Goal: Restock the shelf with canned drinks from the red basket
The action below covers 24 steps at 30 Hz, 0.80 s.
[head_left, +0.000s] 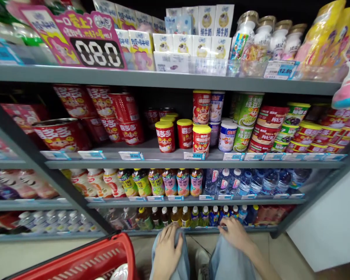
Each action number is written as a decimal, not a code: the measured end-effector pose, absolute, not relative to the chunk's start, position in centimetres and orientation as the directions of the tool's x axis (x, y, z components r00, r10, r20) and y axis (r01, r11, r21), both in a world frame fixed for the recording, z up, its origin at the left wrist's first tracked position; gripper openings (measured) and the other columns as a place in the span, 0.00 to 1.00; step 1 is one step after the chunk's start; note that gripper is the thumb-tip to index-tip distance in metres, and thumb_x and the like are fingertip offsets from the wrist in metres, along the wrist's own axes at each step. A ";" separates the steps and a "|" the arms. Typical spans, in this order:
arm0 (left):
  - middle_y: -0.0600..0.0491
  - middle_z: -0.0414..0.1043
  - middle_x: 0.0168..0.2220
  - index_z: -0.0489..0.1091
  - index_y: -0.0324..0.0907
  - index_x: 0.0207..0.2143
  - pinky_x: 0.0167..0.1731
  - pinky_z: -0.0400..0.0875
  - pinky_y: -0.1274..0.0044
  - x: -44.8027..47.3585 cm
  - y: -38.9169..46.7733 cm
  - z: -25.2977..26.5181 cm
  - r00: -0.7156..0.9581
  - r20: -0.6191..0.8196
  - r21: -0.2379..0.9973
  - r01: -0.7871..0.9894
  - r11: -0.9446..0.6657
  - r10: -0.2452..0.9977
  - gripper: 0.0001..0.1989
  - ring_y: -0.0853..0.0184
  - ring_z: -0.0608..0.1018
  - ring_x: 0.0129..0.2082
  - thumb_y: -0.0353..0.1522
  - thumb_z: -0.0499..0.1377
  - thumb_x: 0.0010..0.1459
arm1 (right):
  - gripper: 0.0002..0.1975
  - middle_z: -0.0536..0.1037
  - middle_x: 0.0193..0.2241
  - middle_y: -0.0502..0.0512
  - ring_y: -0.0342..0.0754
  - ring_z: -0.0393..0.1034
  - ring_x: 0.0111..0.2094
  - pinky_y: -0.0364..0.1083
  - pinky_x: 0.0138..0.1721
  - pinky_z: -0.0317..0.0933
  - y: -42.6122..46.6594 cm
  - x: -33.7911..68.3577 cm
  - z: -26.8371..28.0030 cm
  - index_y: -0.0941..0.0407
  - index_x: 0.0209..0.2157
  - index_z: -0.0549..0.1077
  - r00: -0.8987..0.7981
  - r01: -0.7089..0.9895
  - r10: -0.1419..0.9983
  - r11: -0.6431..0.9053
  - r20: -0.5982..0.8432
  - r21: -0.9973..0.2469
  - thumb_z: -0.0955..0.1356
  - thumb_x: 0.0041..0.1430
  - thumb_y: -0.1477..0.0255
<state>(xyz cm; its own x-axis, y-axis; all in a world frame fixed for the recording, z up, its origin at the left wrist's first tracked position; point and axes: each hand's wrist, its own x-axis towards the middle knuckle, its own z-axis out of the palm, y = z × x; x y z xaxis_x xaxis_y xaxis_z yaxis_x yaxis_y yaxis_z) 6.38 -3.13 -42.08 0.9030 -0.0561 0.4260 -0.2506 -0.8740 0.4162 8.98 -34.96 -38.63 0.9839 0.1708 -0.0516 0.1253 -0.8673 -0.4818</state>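
Left hand and right hand are rested on knees, fingers loose, nothing gripped; bottles lined on the bottom shelf just beyond could be toppled by a forward lurch.

High above the left hand, off to its left, a pink sign with the figures 08.0. High above the space between the hands, stacked milk cartons. High above the right hand, white bottles, and farther right, leaning yellow packages. Nearer, above the left hand, dark-capped drink bottles; above the right, clear water bottles. Well right of both, a white panel.
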 end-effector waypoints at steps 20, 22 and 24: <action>0.42 0.80 0.48 0.78 0.43 0.44 0.54 0.70 0.60 8.1 -5.2 -35.8 0.954 -0.034 0.241 -0.282 -0.929 -0.298 0.15 0.51 0.79 0.53 0.35 0.54 0.61 | 0.21 0.86 0.44 0.56 0.57 0.78 0.49 0.48 0.49 0.65 -34.6 9.0 -38.9 0.52 0.40 0.86 0.967 0.007 0.172 -0.755 -0.187 -0.655 0.64 0.65 0.57; 0.40 0.80 0.47 0.79 0.42 0.44 0.53 0.72 0.60 9.8 -5.6 -34.7 0.906 -0.214 0.197 -0.328 -0.924 -0.366 0.17 0.48 0.81 0.51 0.38 0.56 0.60 | 0.19 0.85 0.46 0.57 0.57 0.78 0.51 0.49 0.50 0.64 -34.2 8.7 -38.8 0.51 0.41 0.86 0.981 -0.040 0.095 -0.759 -0.171 -0.650 0.65 0.65 0.57; 0.40 0.81 0.47 0.81 0.44 0.44 0.50 0.73 0.61 11.1 -6.0 -34.0 0.843 -0.337 0.180 -0.379 -0.908 -0.419 0.18 0.46 0.81 0.51 0.41 0.58 0.57 | 0.18 0.85 0.45 0.57 0.57 0.78 0.51 0.49 0.50 0.65 -33.8 8.4 -38.7 0.50 0.42 0.86 0.987 -0.080 0.032 -0.756 -0.158 -0.649 0.66 0.65 0.58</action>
